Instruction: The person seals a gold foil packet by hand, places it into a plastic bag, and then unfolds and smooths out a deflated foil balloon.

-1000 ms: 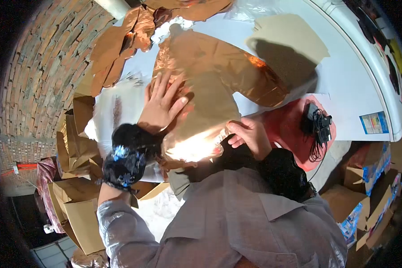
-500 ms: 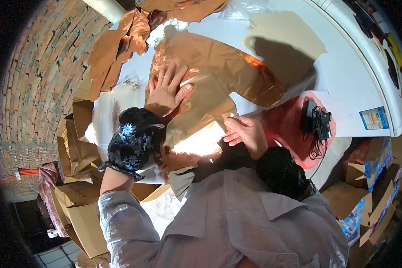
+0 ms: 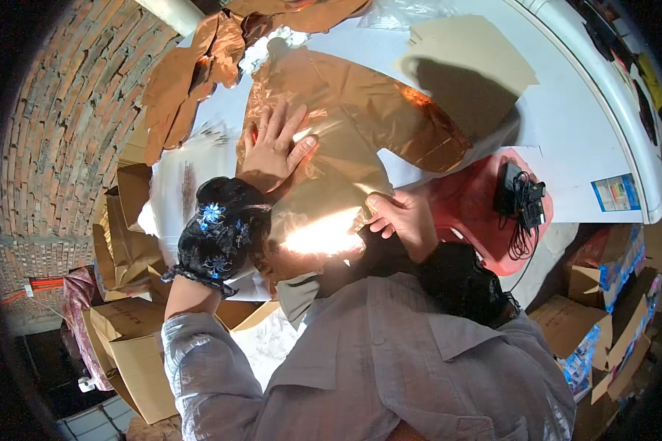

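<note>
A flat copper-coloured foil balloon (image 3: 338, 110) lies across the white table in front of me, its near part hanging towards my lap and glaring in the light. My left hand (image 3: 276, 147) rests flat on its left part, fingers spread. At its near right edge my right hand (image 3: 403, 220) pinches the foil between thumb and fingers. More copper foil pieces (image 3: 173, 103) are piled at the far left, next to a crumpled white bundle (image 3: 272, 48).
Beige flat sheets (image 3: 485, 55) lie at the far right of the table (image 3: 566, 147). On a red stool (image 3: 463, 206) sits a black power adapter (image 3: 507, 187) with a coiled cable. Clear plastic sleeves (image 3: 180, 173) lie at left. Cardboard boxes (image 3: 136, 349) stand on both sides.
My right hand has shifted slightly left, and its thumb and fingers have closed on the foil's edge. The left hand stays in place.
</note>
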`<state>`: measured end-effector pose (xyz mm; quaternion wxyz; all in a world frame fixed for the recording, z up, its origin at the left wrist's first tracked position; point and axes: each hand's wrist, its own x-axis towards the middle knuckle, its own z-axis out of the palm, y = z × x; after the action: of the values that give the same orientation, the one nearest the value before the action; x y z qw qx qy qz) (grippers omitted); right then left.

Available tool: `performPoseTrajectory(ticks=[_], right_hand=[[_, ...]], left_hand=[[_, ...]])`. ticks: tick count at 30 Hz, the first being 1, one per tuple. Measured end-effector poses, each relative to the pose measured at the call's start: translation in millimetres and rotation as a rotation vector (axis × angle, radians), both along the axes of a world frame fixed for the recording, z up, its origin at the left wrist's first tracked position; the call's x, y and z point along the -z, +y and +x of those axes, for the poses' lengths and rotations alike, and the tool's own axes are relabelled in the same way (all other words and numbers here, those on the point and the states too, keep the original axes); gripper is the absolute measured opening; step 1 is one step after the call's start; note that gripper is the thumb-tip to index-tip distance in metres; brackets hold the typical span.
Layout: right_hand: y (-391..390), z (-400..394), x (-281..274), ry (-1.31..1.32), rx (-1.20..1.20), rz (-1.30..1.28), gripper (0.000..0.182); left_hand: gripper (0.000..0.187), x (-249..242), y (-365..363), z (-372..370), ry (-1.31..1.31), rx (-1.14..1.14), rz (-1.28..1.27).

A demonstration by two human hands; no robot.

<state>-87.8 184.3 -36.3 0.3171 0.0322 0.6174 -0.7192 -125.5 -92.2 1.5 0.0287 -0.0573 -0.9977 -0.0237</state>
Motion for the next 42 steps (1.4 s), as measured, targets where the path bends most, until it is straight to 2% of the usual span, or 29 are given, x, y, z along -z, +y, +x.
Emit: performPoseTrajectory(ticks=[15, 33, 36, 38, 40, 42], right_hand=[[1.8, -0.2, -1.3, 0.012, 0.027, 0.002, 0.026], [1.7, -0.4, 0.7, 0.035, 0.011, 0.031, 0.034], [4.0, -3.3, -0.4, -0.004, -0.038, 0.111, 0.031], [23.2, -0.6, -5.5, 0.628, -0.114, 0.342, 0.027], [32.4, -4.7, -20.8, 0.944, -0.101, 0.539, 0.024], [36.8, -7.3, -38.1, 0.924, -0.003, 0.714, 0.022]], left_hand=[[0.068, 0.7, 5.1, -0.5, 0.013, -0.037, -0.008], [0.070, 8.7, -1.2, 0.5, 0.063, 0.031, -0.113], [0.070, 7.5, 0.9, 2.0, 0.095, 0.054, -0.087], [0.070, 5.9, 2.5, 3.6, 0.102, 0.058, -0.070], [0.071, 4.9, 3.7, 4.2, 0.093, 0.038, -0.045], [0.071, 6.8, 4.4, 4.5, 0.107, 0.025, -0.045]])
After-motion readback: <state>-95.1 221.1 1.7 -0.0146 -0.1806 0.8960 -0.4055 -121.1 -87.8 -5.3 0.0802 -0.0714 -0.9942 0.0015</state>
